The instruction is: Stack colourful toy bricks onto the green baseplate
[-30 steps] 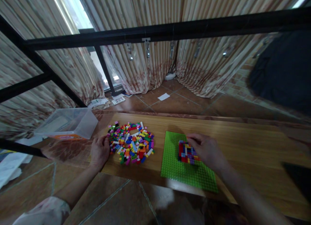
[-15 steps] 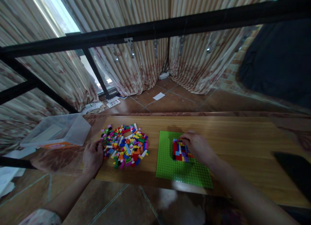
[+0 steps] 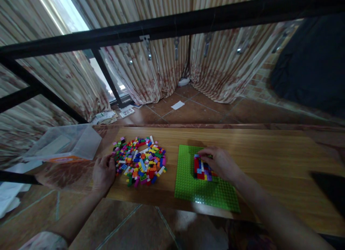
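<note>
Left hand resting at loose bricks, right hand bending over brick build.
Lower centre-right: green baseplate is lying close to the worktop's front edge, neither of the hands visibly bracing it, so an off-centre push could be sliding it or popping bricks loose. Lower left-centre: left fingers are curling at the pile's left edge, grasp can't tell; a nudge could be scattering pieces. Build is sitting on the baseplate, partly hiding under the right hand; blocked sight could be causing misalignment. Right fingertips are bunching at its top edge, can't tell if pinching a brick. Farther, mid-left: clear bin standing.
</note>
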Tool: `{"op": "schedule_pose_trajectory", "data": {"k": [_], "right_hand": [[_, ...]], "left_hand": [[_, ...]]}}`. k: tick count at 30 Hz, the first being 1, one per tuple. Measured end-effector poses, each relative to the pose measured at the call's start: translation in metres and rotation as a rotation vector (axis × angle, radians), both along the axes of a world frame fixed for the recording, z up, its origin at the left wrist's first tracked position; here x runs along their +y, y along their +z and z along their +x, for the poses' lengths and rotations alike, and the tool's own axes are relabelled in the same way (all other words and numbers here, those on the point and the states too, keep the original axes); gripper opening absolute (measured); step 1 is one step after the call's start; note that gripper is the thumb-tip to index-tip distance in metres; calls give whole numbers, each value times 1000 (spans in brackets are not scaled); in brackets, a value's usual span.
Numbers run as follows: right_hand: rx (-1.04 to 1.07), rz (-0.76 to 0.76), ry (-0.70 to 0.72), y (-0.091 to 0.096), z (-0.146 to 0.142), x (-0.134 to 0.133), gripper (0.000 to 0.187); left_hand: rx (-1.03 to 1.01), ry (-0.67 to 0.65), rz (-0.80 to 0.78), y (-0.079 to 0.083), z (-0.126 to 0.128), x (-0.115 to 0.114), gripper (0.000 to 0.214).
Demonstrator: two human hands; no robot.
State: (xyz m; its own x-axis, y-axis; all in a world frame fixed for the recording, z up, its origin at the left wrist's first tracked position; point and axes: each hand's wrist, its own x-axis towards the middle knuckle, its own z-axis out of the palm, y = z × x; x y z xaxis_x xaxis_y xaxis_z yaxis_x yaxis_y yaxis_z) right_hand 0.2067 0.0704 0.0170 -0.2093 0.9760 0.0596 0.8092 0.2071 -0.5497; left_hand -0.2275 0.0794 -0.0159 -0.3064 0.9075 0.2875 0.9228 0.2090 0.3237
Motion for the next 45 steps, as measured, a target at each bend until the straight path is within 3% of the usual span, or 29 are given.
{"op": "schedule_pose_trajectory", "data": {"k": [6,18,29,34,40,45], "right_hand": [[99,-3,-61,-8,2,0,23],[12,115,66,-11,6,2,25],[-24,37,92,-7,4,7,27],[61,66,34,-12,7,-3,34],[110,193,-168,-6,25,-19,32],[63,312,-115,1,18,-29,26]], "left_hand": [[-1,16,6,-2,-1,0,41],[9,-13,14,-2,-1,-1,39],[10,4,31,-5,-1,-1,38],[-10,-9,49,-6,-2,-1,36],[-15,5,48,-8,-2,0,35],[4,-6,66,-8,0,-1,34]]}}
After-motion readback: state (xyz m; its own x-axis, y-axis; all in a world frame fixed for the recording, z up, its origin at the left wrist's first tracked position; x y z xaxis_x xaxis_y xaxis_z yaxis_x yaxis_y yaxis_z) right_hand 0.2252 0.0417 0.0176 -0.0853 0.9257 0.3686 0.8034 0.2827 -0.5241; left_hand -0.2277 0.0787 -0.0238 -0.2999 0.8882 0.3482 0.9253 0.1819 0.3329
